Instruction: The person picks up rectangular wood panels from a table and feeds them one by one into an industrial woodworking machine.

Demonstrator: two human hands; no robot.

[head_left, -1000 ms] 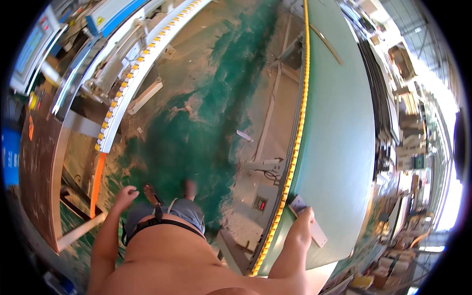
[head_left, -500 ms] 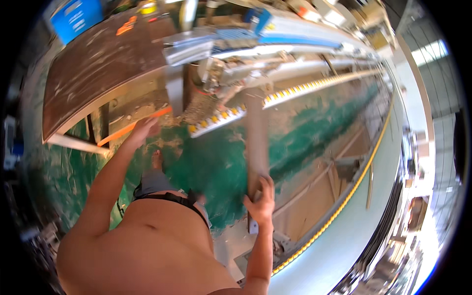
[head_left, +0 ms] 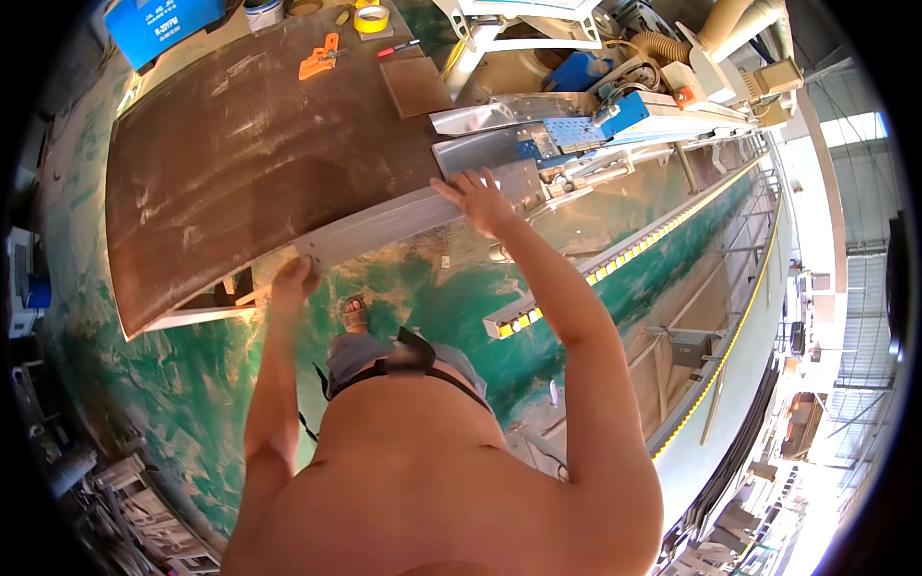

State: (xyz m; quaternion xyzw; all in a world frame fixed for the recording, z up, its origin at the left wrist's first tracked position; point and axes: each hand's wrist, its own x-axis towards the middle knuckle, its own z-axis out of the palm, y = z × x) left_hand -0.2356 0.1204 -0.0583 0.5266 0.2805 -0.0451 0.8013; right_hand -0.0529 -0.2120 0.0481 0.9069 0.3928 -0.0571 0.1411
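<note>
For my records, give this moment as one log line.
plank: along edge of brown table; left hand: at plank's left end; right hand: over plank's right part

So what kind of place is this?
Probably a workshop or small factory, maybe for woodworking: there's a long machine rail lined with yellow pieces, a fat ribbed hose and a scuffed brown workbench.

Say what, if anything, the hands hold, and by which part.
A long, greyish board: the right hand lies spread-fingered across it toward its right end; the left hand, blurred, is at its left end, grip unclear.
</note>
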